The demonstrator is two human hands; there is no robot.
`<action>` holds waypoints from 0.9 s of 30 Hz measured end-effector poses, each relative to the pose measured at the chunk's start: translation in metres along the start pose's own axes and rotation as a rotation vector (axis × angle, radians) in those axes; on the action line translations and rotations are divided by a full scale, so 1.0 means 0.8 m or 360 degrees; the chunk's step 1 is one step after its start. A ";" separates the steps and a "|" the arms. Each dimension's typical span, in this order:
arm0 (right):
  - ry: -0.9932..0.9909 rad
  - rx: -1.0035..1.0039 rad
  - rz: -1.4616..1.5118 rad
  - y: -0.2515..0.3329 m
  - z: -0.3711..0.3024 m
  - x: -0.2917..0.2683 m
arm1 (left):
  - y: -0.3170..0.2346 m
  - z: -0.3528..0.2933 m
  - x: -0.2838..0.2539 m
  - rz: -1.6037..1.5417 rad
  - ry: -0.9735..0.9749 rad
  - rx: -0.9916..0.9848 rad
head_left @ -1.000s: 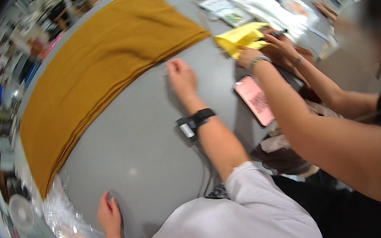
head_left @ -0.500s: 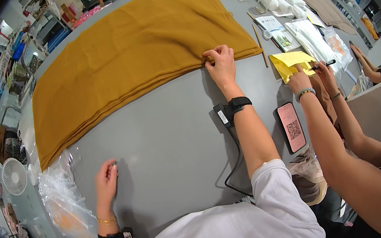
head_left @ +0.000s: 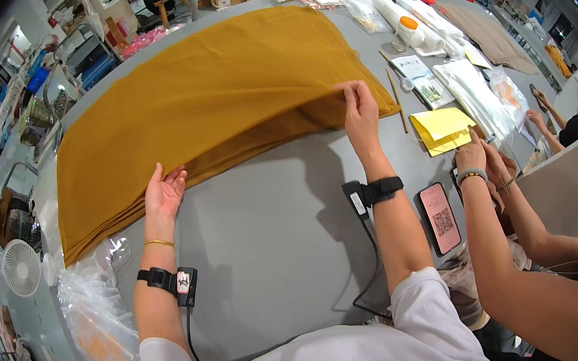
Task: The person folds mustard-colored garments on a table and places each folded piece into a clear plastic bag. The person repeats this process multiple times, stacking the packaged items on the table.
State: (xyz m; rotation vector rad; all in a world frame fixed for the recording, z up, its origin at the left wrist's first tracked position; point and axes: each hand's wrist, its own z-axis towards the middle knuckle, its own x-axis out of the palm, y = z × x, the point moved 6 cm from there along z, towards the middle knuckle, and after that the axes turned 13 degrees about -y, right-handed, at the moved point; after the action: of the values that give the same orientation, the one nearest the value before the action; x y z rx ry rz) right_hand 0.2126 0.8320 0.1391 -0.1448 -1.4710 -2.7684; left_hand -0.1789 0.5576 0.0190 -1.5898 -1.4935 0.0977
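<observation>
Now our left hand and right hand each pinch the mustard cloth's top layer, lifted off the stack, mid-frame.

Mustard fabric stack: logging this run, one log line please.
left hand: lifting top sheet edge | right hand: pinching same sheet | mustard fabric stack: on grey table

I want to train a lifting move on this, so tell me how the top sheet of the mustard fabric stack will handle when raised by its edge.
Probably floppy: the top sheet sags in a curve between the left hand and right hand that lift it. Likely light, since fingertips alone raise it. It seems to peel off the mustard fabric stack without dragging lower layers, though that is hard to confirm.
</observation>
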 end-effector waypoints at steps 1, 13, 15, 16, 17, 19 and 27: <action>0.0052 -0.0046 -0.0226 0.006 -0.006 -0.008 | -0.007 0.005 -0.013 -0.0036 -0.0135 0.0035; 0.2030 0.0605 0.0181 0.205 -0.248 -0.001 | -0.292 -0.225 -0.266 0.0569 -0.0429 0.1200; 0.2401 0.1296 0.0779 0.212 -0.270 0.000 | -0.362 -0.240 -0.332 0.0493 -0.0562 0.1202; 0.2219 0.1290 0.0857 0.195 -0.251 0.000 | -0.396 -0.243 -0.363 0.0414 -0.0596 0.1148; 0.1838 0.1236 0.0919 0.164 -0.218 0.006 | -0.432 -0.245 -0.389 0.0773 -0.0844 0.1254; 0.0981 0.1090 0.0686 0.075 -0.145 0.002 | -0.481 -0.250 -0.425 0.1454 -0.1360 0.1385; 0.0169 0.0186 -0.1541 -0.103 -0.068 -0.100 | -0.211 -0.147 -0.115 0.2236 0.0165 0.2202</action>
State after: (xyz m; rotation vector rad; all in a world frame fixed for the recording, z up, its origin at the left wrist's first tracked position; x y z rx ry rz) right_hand 0.2843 0.8301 0.0340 0.9450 -2.0573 -3.2077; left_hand -0.2570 0.3903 0.1479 -1.0257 0.2117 1.4223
